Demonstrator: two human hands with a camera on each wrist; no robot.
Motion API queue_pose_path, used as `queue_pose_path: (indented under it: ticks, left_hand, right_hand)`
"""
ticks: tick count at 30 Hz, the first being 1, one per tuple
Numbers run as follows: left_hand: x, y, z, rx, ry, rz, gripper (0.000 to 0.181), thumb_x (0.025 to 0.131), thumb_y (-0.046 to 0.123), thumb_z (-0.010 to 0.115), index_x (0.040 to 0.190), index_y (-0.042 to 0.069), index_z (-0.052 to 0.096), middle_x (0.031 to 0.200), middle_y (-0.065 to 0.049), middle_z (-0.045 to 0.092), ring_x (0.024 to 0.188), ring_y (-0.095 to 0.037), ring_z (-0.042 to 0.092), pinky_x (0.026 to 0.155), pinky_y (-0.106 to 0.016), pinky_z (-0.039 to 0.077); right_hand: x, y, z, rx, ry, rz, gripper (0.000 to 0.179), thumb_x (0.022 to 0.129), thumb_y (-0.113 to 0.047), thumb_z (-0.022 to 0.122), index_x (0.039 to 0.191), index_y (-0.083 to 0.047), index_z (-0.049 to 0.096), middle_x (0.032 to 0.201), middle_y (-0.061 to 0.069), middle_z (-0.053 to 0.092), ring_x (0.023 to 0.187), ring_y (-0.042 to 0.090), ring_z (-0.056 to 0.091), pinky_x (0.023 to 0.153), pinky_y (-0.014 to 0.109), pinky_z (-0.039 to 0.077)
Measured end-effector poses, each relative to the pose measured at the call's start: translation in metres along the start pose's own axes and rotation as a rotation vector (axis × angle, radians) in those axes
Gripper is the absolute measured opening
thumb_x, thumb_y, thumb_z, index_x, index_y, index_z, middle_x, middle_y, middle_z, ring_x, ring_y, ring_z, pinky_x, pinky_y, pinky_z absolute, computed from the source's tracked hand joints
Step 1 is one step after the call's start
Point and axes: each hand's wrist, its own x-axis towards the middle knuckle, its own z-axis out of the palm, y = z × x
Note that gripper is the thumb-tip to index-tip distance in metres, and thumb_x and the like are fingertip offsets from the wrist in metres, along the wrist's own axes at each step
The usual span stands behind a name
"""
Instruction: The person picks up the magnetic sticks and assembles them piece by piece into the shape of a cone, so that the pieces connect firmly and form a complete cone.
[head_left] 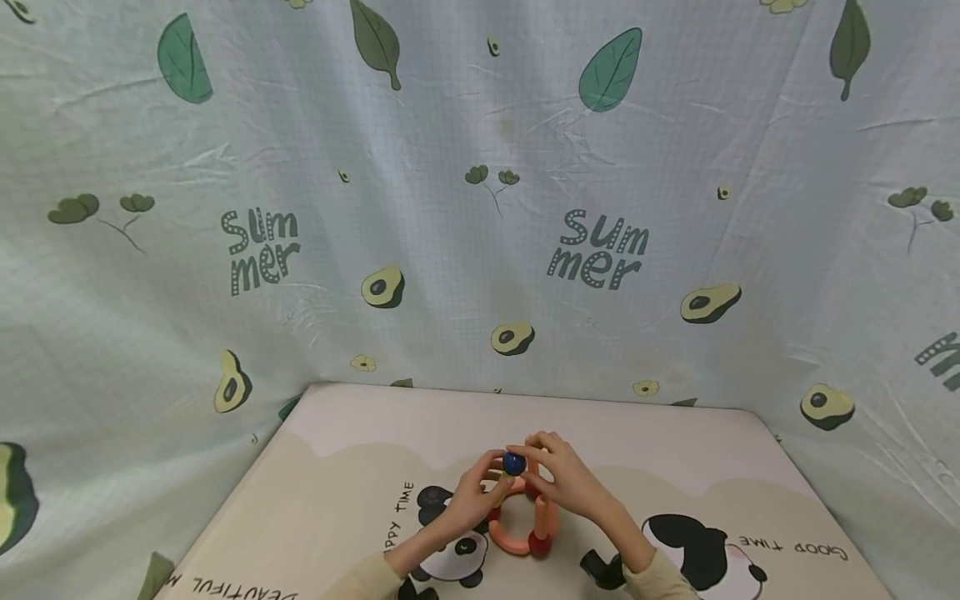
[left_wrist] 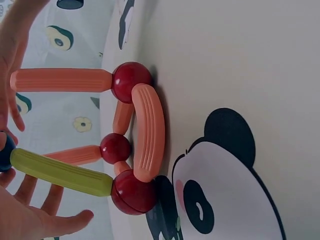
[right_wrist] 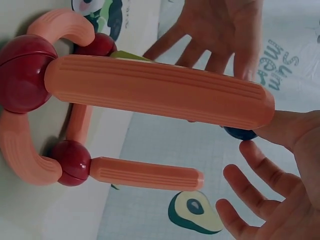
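Both hands meet at a blue ball (head_left: pixel 513 463) on the upper end of a yellow-green rod (left_wrist: pixel 62 171). My left hand (head_left: pixel 474 497) pinches the ball from the left. From the right, my right hand (head_left: pixel 566 477) has its thumb and index finger on the same ball. The rod's lower end joins a red ball (left_wrist: pixel 134 192) in a ring of curved orange rods (head_left: pixel 510 543) and red balls lying on the table. Straight orange rods (right_wrist: pixel 160 90) also rise from the ring, their upper ends bare. In the right wrist view, one such rod hides much of the blue ball.
The table (head_left: pixel 360 417) has a printed cover with a panda (head_left: pixel 457 557) and lettering. A small black shape (head_left: pixel 602 570) shows beside my right forearm. Behind the table hangs a pale curtain (head_left: pixel 450 250) printed with leaves and avocados.
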Motion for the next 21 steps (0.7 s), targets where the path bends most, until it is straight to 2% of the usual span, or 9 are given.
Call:
queue_pose_path:
  ticks: [3,5,8,10,12,14,16,18,21]
  left_hand:
    - [0.000,0.006,0.000,-0.020,0.005,-0.008,0.034,0.090,0.011,0.050,0.120,0.000,0.043,0.112,-0.025,0.054,0.097,-0.038,0.054,0.075,-0.044,0.047]
    - [0.002,-0.003,0.003,-0.028,0.011,-0.005,0.033,0.091,0.017,0.050,0.120,0.002,0.043,0.112,-0.023,0.054,0.097,-0.034,0.055,0.075,-0.037,0.048]
    - [0.003,-0.005,0.003,-0.047,0.008,-0.019,0.032,0.092,0.018,0.049,0.119,0.003,0.043,0.112,-0.021,0.054,0.098,-0.032,0.054,0.075,-0.030,0.048]
    - [0.003,-0.004,0.003,-0.044,0.010,-0.018,0.032,0.092,0.019,0.048,0.119,0.003,0.043,0.111,-0.021,0.054,0.098,-0.031,0.054,0.075,-0.029,0.049]
    - [0.001,0.005,0.001,-0.049,0.009,-0.033,0.031,0.091,0.015,0.048,0.119,0.001,0.043,0.111,-0.023,0.054,0.098,-0.033,0.054,0.076,-0.031,0.049]
    - [0.002,0.004,0.001,-0.046,0.016,-0.036,0.031,0.091,0.016,0.049,0.118,0.001,0.043,0.110,-0.022,0.055,0.097,-0.032,0.054,0.075,-0.029,0.048]
    - [0.003,-0.001,0.002,-0.049,0.022,-0.040,0.031,0.091,0.016,0.049,0.118,0.002,0.044,0.109,-0.021,0.055,0.097,-0.032,0.055,0.073,-0.027,0.048]
    - [0.004,-0.009,0.004,-0.044,0.028,-0.046,0.031,0.091,0.019,0.050,0.119,0.005,0.044,0.109,-0.019,0.056,0.097,-0.030,0.055,0.072,-0.026,0.047]
    - [0.007,-0.022,0.006,-0.017,0.039,-0.044,0.034,0.091,0.022,0.050,0.122,0.008,0.043,0.109,-0.017,0.057,0.096,-0.028,0.056,0.074,-0.030,0.047]
  right_hand:
    - [0.000,0.000,0.000,0.005,0.000,0.011,0.043,0.074,-0.010,0.070,0.115,-0.016,0.059,0.098,-0.001,0.056,0.087,0.009,0.045,0.070,0.025,0.041]
    - [0.000,0.001,0.000,0.021,-0.001,0.032,0.043,0.075,-0.010,0.069,0.117,-0.015,0.058,0.100,-0.002,0.057,0.088,0.012,0.047,0.073,0.027,0.043]
    - [0.000,0.003,-0.001,0.054,0.002,0.066,0.041,0.077,-0.010,0.066,0.117,-0.013,0.055,0.100,-0.003,0.060,0.089,0.015,0.051,0.076,0.030,0.044]
    - [0.000,0.004,-0.001,0.085,0.003,0.094,0.040,0.079,-0.009,0.065,0.117,-0.013,0.055,0.099,-0.003,0.061,0.089,0.017,0.051,0.076,0.029,0.044]
    - [-0.002,0.006,-0.001,0.106,0.013,0.111,0.039,0.079,-0.007,0.064,0.116,-0.011,0.055,0.098,-0.002,0.061,0.090,0.016,0.051,0.077,0.030,0.044]
    - [-0.003,0.009,0.001,0.136,0.039,0.121,0.039,0.078,-0.004,0.065,0.115,-0.009,0.056,0.099,0.001,0.061,0.091,0.016,0.052,0.077,0.031,0.045]
    - [-0.005,0.013,0.005,0.157,0.081,0.145,0.039,0.076,-0.001,0.065,0.113,-0.008,0.056,0.100,0.004,0.061,0.089,0.016,0.053,0.075,0.030,0.046]
    - [-0.007,0.018,0.009,0.195,0.131,0.178,0.038,0.075,0.002,0.065,0.112,-0.005,0.057,0.101,0.008,0.061,0.086,0.021,0.056,0.071,0.029,0.048]
    - [-0.010,0.026,0.015,0.246,0.193,0.275,0.038,0.075,0.001,0.066,0.111,-0.003,0.056,0.099,0.011,0.060,0.082,0.025,0.058,0.066,0.028,0.049]
